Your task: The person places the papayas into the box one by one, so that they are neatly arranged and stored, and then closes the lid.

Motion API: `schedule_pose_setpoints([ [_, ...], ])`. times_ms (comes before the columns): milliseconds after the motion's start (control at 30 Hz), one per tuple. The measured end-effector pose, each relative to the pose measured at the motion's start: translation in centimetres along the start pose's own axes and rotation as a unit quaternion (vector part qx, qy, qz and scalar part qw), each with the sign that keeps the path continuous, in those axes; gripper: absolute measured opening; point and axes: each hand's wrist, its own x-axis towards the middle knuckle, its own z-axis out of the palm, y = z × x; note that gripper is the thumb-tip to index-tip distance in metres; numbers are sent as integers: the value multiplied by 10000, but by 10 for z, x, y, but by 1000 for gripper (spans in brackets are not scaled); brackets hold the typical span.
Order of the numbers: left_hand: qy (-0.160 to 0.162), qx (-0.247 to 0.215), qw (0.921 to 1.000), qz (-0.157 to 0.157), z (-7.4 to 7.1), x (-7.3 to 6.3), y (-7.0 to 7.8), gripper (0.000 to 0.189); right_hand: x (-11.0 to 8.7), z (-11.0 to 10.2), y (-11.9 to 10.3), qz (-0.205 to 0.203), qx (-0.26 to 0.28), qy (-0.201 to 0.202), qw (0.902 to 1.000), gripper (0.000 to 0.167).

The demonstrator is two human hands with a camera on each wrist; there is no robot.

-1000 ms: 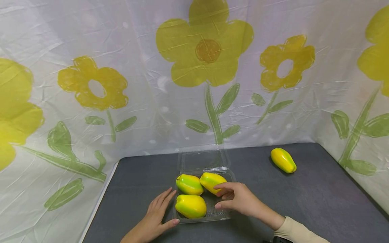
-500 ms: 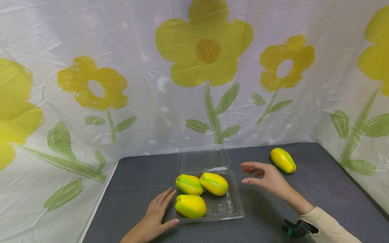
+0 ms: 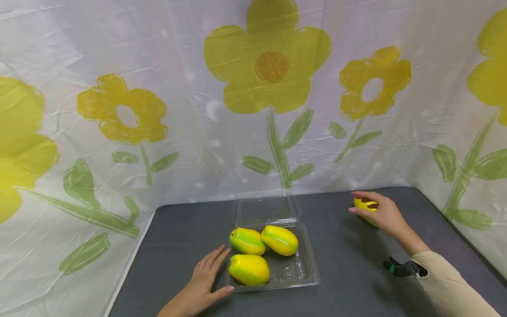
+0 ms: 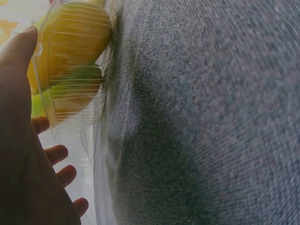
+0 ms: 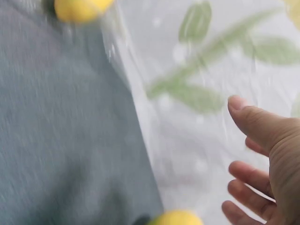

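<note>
My left hand (image 3: 203,278) lies along the left side of a clear plastic clamshell box (image 3: 294,274), fingers straight and thumb at its near corner. Inside sit three yellow-green papayas: one at back left (image 3: 246,241), one at back right (image 3: 280,241), one at front left (image 3: 249,269). Through the ribbed wall, the left wrist view shows papayas (image 4: 77,35) close to the fingers. At the back right of the table, my right hand (image 3: 383,215) hovers over another papaya (image 3: 361,203) and partly hides it. Its fingers and thumb are spread apart, also in the right wrist view.
The box's transparent lid (image 3: 266,208) is folded back behind it. A dark grey cloth (image 3: 190,237) covers the table. White curtains with printed yellow flowers (image 3: 271,66) rise behind and at both sides. A black band (image 3: 404,267) circles the right wrist.
My right hand has left the back-right papaya in the box and moved right and away from me to the lone papaya. The left hand and the box have stayed in place.
</note>
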Motion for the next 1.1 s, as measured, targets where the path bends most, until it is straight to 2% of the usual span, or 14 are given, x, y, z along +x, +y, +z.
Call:
schedule_pose_setpoints([
  [267,-11,-64,10000,1,-1,-1,1,84,12,-12,36,222,-91,-29,9997,61],
  [533,12,-86,10000,43,-1,-1,0,83,24,-17,63,578,6,-556,9968,68],
  [833,-40,-75,10000,-44,-2,-2,2,83,33,-13,75,661,-47,-1114,9916,67],
  [1100,7,-86,10000,32,-2,-2,0,83,34,-9,77,587,-50,-1117,9920,66],
])
